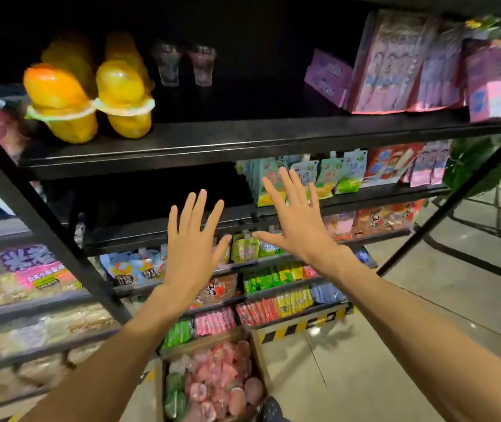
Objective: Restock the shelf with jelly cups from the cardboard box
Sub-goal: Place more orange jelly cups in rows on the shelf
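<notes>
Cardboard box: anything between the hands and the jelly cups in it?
Nothing visible. The cardboard box is open-topped, jelly cups exposed. Left hand and right hand are raised, spread and empty, well above it.

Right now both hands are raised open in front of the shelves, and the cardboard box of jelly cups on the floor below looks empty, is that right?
Not quite. The head view shows the cardboard box on the floor is not empty: it holds many jelly cups, mostly pink with a few green. The rest stands: the left hand and right hand are raised open in front of the shelves.
</notes>
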`<state>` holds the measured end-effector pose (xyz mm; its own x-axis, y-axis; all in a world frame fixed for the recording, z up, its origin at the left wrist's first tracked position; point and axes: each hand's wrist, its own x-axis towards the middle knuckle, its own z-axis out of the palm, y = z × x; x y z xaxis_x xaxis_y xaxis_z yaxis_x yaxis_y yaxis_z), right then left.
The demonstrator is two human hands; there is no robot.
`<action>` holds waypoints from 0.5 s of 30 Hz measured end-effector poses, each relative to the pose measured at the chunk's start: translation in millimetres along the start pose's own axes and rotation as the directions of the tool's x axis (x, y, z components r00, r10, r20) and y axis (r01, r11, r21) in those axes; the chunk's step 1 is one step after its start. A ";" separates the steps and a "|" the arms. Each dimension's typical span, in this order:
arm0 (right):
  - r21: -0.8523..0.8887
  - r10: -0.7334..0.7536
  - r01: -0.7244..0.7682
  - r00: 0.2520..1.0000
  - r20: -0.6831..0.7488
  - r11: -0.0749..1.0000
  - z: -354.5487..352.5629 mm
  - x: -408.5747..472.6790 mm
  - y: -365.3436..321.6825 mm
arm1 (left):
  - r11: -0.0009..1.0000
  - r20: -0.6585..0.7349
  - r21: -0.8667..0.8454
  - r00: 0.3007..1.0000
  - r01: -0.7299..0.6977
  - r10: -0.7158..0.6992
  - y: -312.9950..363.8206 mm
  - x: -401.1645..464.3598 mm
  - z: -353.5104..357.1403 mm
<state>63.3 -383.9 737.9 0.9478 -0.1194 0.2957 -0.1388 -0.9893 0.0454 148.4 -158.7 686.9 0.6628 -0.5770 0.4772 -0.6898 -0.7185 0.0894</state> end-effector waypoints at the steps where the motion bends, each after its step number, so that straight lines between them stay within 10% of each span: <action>1: 0.010 0.007 -0.007 1.000 0.024 1.000 10.4 -9.3 -1.6 | 1.000 0.033 -0.013 0.999 0.005 -0.005 0.5 -8.0 8.6; 15: 0.183 0.020 -0.131 0.861 0.508 0.974 212.5 -119.5 -29.9 | 0.963 0.484 -0.165 0.868 0.212 -0.108 -19.6 -156.7 163.2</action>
<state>15.3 -357.9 498.5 0.9592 -0.1658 -0.2289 -0.2069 -0.9637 -0.1689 105.6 -117.5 467.7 0.7914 -0.6110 -0.0181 -0.5717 -0.7503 0.3320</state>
